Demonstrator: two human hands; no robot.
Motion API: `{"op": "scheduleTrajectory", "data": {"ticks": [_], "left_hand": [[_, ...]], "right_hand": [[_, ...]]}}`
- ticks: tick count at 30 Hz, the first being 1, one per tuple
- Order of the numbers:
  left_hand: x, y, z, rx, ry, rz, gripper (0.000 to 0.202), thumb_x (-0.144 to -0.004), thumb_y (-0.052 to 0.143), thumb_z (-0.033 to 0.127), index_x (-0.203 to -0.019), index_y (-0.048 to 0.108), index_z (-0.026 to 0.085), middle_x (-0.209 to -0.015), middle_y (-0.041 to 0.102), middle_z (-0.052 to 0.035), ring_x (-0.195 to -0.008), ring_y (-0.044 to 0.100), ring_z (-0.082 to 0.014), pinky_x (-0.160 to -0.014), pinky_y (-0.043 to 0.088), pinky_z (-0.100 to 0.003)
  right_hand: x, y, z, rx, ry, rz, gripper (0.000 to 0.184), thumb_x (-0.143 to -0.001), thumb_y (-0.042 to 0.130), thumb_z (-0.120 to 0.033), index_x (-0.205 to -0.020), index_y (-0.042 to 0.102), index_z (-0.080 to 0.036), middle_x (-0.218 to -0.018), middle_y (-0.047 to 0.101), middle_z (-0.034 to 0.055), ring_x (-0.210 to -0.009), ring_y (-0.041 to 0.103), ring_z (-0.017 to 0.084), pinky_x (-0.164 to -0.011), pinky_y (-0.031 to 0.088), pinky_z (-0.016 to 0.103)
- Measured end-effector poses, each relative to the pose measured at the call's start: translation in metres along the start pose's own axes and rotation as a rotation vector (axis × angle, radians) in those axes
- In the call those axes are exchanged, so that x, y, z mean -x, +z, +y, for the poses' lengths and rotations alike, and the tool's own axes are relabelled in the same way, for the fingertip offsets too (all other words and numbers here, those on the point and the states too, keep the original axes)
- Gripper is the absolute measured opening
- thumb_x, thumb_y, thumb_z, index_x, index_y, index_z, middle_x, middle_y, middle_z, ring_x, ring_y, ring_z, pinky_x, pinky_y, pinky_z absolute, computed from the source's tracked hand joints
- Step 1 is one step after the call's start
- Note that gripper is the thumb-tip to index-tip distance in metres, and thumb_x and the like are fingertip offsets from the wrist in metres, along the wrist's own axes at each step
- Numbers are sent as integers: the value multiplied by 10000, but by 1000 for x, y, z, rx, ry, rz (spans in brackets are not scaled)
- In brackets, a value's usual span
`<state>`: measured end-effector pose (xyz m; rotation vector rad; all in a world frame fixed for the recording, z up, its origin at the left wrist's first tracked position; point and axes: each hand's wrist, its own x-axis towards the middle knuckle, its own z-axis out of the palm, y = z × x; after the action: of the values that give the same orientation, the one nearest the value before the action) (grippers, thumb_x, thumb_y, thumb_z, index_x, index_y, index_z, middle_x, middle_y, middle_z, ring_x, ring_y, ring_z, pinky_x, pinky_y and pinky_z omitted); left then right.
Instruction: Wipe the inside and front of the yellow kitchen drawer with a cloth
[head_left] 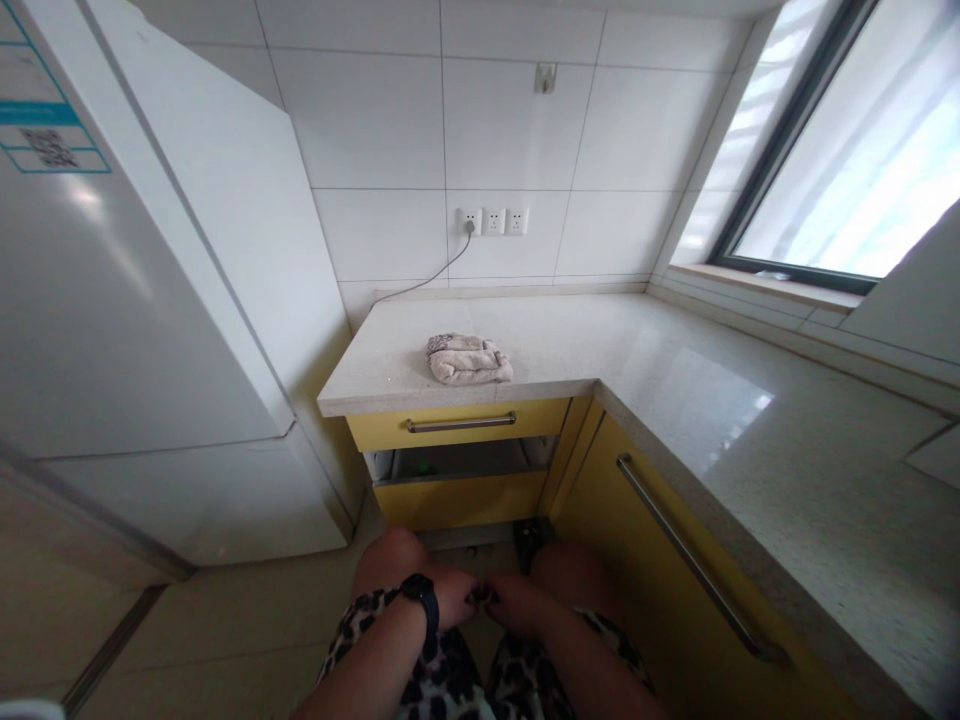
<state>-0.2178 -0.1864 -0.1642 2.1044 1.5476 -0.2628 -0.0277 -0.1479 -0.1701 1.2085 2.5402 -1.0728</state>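
Note:
My left hand (452,597), with a black watch (421,600) on its wrist, is low between my knees. My right hand (517,605) meets it there, fingertips close to the left ones. The fingers of both are curled in; whatever they may hold is too small and dark to make out. Just ahead of them is a pulled-out lower drawer (461,502) with a yellow front. A small green thing (424,467) shows inside it. Above, a folded beige towel (469,360) lies near the counter's front edge.
The pale stone counter (570,340) bends right toward a window (847,150). A yellow upper drawer (457,425) is closed. A cabinet door with a long metal handle (694,555) is close on my right. On the left stands a white fridge (187,250). A cord (424,285) runs from a wall socket.

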Motion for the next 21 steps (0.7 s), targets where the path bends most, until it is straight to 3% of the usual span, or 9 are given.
{"op": "scheduleTrajectory", "data": {"ticks": [10, 21], "left_hand": [[2, -4, 6, -35, -14, 5, 381, -873, 456, 451, -1006, 765, 273, -1000, 760, -113, -932, 725, -318, -748, 569, -400], [5, -7, 12, -70, 19, 19, 351, -857, 473, 372, -994, 768, 240, -988, 760, -132, -922, 730, -322, -751, 580, -405]], "right_hand": [[5, -5, -14, 30, 0, -10, 344, -814, 566, -289, -1105, 748, -273, -1110, 754, 87, -1010, 701, 278, -811, 505, 341], [5, -5, -15, 52, 10, -16, 325, -814, 568, -313, -1072, 760, -261, -1072, 764, 87, -969, 707, 266, -752, 497, 315]]}}
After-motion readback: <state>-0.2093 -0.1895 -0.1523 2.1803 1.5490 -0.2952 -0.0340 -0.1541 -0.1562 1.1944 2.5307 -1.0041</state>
